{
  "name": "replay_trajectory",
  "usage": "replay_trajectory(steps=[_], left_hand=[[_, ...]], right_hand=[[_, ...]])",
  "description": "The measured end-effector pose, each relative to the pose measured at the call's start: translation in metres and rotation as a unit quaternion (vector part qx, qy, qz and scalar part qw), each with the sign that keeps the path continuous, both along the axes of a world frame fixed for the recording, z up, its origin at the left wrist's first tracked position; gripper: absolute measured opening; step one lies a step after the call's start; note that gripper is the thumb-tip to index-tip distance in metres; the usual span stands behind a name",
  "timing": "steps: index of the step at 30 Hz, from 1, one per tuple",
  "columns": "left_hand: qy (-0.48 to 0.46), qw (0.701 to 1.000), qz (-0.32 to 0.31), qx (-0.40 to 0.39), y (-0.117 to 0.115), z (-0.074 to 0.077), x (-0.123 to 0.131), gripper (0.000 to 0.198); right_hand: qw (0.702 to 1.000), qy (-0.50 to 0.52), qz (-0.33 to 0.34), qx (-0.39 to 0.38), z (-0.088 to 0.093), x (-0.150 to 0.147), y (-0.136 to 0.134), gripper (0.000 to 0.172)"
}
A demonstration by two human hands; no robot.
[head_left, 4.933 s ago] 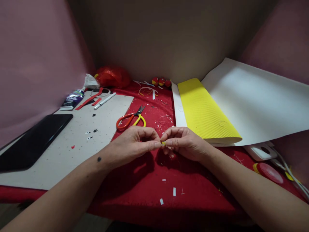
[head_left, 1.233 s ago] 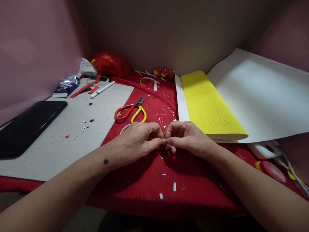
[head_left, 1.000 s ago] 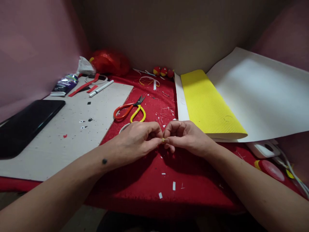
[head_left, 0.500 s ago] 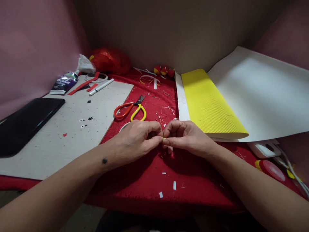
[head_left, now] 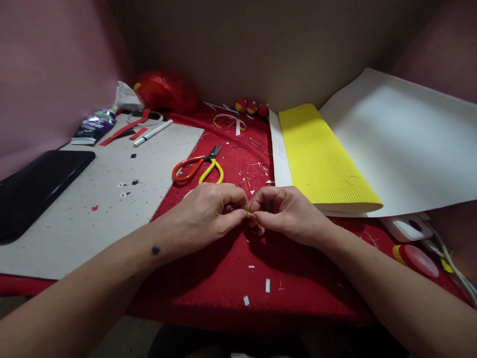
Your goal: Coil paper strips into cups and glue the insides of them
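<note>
Fingertip to fingertip, my left hand (head_left: 214,209) and my right hand (head_left: 285,214) meet over the red cloth (head_left: 208,278). Both are closed in a pinch on a tiny yellow piece (head_left: 249,214), mostly covered by the fingers; its exact kind I cannot make out. Just beyond my left hand lie scissors (head_left: 208,161) with one red and one yellow handle, their blades pointing away. Small white paper scraps (head_left: 268,285) are scattered on the cloth nearer to me.
A grey board (head_left: 112,223) at left carries a black tablet-like slab (head_left: 44,184), a white pen (head_left: 152,133), red strips (head_left: 126,128) and a purple tube (head_left: 95,127). Yellow corrugated sheet (head_left: 324,159) and white sheet (head_left: 406,144) lie at right. Small red-and-yellow figures (head_left: 252,106) stand at the back.
The whole view has shifted slightly. My hands stay pinched together, and the yellow piece shows a little differently between the fingertips. Nothing else has visibly moved.
</note>
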State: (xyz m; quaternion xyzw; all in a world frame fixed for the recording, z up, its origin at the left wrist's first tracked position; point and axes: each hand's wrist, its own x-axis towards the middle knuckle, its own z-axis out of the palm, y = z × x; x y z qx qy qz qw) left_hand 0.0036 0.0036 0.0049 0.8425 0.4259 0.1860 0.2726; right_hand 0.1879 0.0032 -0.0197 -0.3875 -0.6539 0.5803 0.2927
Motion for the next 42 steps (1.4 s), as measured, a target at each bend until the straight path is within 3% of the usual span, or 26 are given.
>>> replay_trajectory(steps=[14,26,34,42], left_hand=[[0.002,1.000,0.017,0.004,-0.0005,-0.0004,0.0021,0.011],[0.027,0.999,0.023,0.002,0.0007,-0.0027,0.0027,0.010],[0.018,1.000,0.014,0.008,0.0014,-0.0036,0.0034,0.010],[0.023,1.000,0.014,-0.007,0.0008,-0.0032,0.0026,0.011]], right_hand=[[0.990,-0.080,-0.036,0.112,-0.0049,-0.0017,-0.0046,0.004],[0.995,-0.071,-0.037,0.063,-0.0016,-0.0037,-0.0045,0.005],[0.983,-0.112,-0.055,0.137,-0.0029,-0.0034,-0.0048,0.005],[0.997,-0.057,-0.024,0.035,0.0016,-0.0017,-0.0029,0.004]])
